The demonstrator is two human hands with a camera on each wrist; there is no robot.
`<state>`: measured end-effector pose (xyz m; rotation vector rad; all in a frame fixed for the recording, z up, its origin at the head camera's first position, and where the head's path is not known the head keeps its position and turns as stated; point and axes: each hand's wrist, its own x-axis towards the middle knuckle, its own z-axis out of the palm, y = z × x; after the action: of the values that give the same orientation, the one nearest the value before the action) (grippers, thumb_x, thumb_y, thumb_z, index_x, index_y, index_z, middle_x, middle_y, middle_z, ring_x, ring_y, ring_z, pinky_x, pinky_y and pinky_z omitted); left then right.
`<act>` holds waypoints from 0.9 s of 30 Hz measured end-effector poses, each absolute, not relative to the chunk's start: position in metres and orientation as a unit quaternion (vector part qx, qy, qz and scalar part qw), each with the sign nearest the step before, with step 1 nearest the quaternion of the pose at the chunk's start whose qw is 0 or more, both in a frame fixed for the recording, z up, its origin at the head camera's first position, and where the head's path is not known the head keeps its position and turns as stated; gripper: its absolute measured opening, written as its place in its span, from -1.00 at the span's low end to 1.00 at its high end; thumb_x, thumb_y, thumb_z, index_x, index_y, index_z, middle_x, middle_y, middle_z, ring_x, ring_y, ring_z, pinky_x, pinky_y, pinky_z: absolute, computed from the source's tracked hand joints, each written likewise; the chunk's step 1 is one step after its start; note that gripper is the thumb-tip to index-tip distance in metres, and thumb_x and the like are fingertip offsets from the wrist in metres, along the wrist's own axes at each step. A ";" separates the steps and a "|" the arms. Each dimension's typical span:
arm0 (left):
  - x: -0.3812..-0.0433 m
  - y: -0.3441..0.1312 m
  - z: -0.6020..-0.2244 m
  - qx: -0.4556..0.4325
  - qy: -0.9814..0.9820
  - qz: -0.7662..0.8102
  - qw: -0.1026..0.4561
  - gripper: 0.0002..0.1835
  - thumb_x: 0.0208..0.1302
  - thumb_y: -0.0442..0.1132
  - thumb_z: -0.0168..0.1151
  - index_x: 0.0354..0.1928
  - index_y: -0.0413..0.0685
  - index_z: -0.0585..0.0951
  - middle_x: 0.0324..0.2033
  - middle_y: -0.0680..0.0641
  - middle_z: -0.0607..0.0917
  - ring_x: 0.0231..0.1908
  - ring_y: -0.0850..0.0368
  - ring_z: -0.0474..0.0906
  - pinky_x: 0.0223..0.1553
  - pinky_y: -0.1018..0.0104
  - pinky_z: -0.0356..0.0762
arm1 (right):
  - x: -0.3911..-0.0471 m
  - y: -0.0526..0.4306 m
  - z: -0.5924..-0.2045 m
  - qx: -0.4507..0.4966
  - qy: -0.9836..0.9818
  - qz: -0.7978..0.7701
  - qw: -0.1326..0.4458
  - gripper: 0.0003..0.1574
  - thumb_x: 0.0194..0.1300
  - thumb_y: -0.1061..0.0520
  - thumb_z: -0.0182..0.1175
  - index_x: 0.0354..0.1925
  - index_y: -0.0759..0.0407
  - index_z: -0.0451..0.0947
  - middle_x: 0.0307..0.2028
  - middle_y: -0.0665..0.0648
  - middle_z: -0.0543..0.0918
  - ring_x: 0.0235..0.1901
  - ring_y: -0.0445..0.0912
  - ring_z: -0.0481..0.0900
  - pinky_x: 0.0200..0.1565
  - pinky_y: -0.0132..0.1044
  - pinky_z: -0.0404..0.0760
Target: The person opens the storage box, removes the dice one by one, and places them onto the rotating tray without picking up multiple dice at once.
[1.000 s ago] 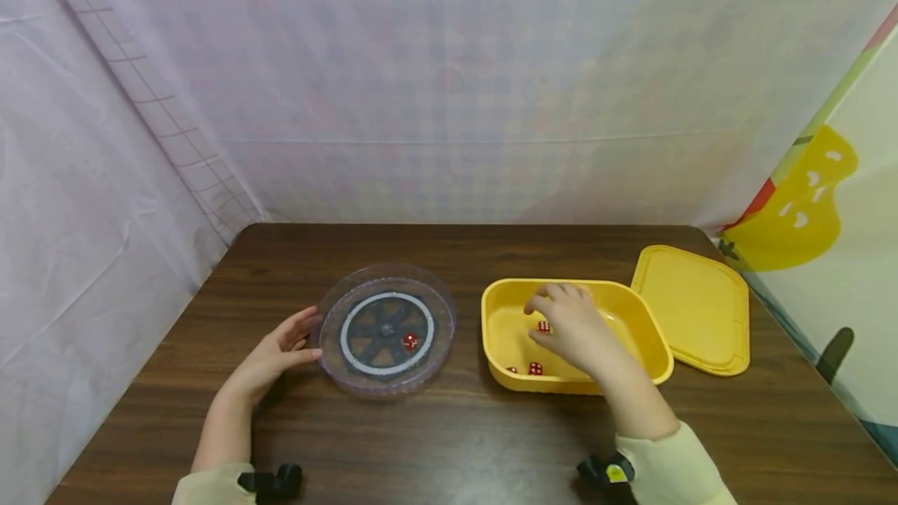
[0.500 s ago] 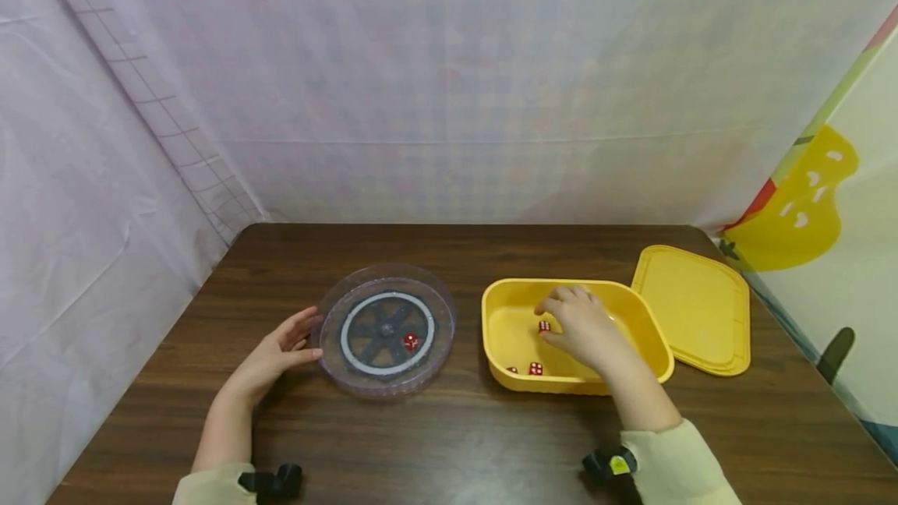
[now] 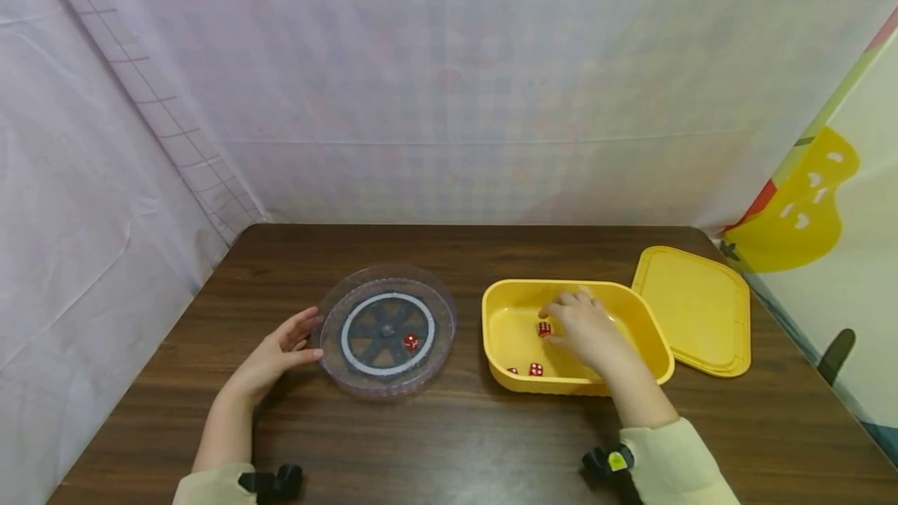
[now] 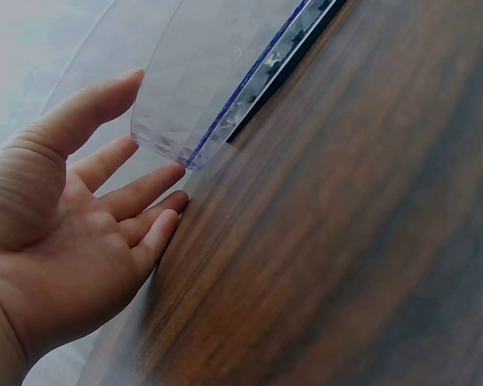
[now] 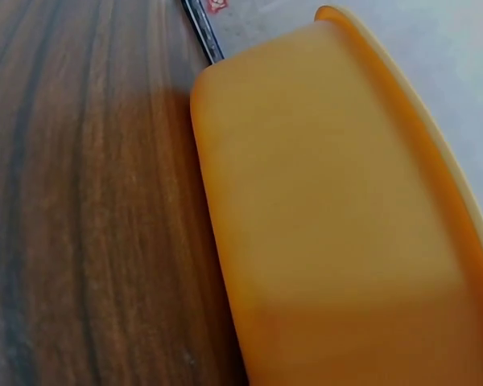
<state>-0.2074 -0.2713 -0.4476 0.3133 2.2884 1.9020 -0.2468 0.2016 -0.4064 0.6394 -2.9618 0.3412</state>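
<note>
Right now I see a dark wooden table (image 3: 449,443) inside a tent of pale, faintly checked fabric. My left hand (image 3: 270,357) lies open at the left edge of a clear round plastic dish (image 3: 384,330), fingers straight and slightly spread; the left wrist view shows the fingertips (image 4: 157,181) just against the dish's transparent wall. Inside the dish is a dark spoked wheel with a white ring, and one red die (image 3: 410,341) with white pips rests on it, right of the hub.

To the right, well apart from the dish, stands a yellow rectangular tub (image 3: 512,380). My right hand (image 3: 585,330) reaches down into it from the near right side, its fingers bent toward a red die (image 3: 543,329) near the tub's middle. The fingertips seem to touch that die, but I cannot tell whether they pinch it or only rest on it. Two more red dice (image 3: 535,369) lie by the tub's near wall. The right wrist view shows only the tub's yellow outer wall (image 5: 322,209) and the wood grain.

The tub's yellow lid (image 3: 694,310) lies flat just beyond its right end. I can read no brand, label or writing anywhere; the dice show only white pips.
</note>
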 end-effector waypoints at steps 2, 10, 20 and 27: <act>-0.207 -0.271 -0.448 0.104 0.763 0.634 0.075 -0.18 0.21 -0.44 0.25 0.44 -0.31 0.05 0.37 -0.39 0.15 0.39 -0.24 -0.06 0.34 -0.17 -0.17 | -0.248 0.202 -0.408 0.211 -0.970 0.111 0.048 -0.64 0.04 0.13 0.45 -0.14 0.17 0.66 -0.15 0.20 0.58 -0.05 0.19 0.38 -0.03 0.25 0.35; -0.207 -0.271 -0.447 0.102 0.762 0.634 0.077 -0.18 0.21 -0.44 0.25 0.44 -0.31 0.04 0.38 -0.39 0.13 0.39 -0.23 -0.07 0.34 -0.16 -0.18 | -0.249 0.203 -0.411 0.207 -0.971 0.114 0.039 -0.70 0.04 0.14 0.46 -0.20 0.15 0.66 -0.16 0.20 0.58 -0.04 0.21 0.38 0.01 0.32 0.31; -0.208 -0.272 -0.448 0.100 0.763 0.634 0.078 -0.18 0.22 -0.43 0.25 0.44 -0.30 0.05 0.38 -0.39 0.13 0.39 -0.23 -0.07 0.35 -0.17 -0.19 | -0.250 0.202 -0.411 0.207 -0.972 0.107 0.029 -0.83 0.05 0.20 0.43 -0.36 0.08 0.62 -0.26 0.13 0.55 -0.13 0.17 0.41 0.01 0.32 0.33; -0.207 -0.271 -0.447 0.102 0.762 0.635 0.077 -0.18 0.21 -0.43 0.25 0.44 -0.30 0.05 0.37 -0.40 0.13 0.39 -0.24 -0.07 0.34 -0.17 -0.20 | -0.250 0.202 -0.413 0.216 -0.971 0.100 0.035 -0.83 0.04 0.21 0.43 -0.39 0.07 0.61 -0.30 0.10 0.53 -0.16 0.16 0.41 -0.04 0.32 0.35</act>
<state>-0.2071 -0.2714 -0.4473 0.3041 2.2827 1.9021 -0.2505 0.2025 -0.4129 0.6648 -2.9825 0.3075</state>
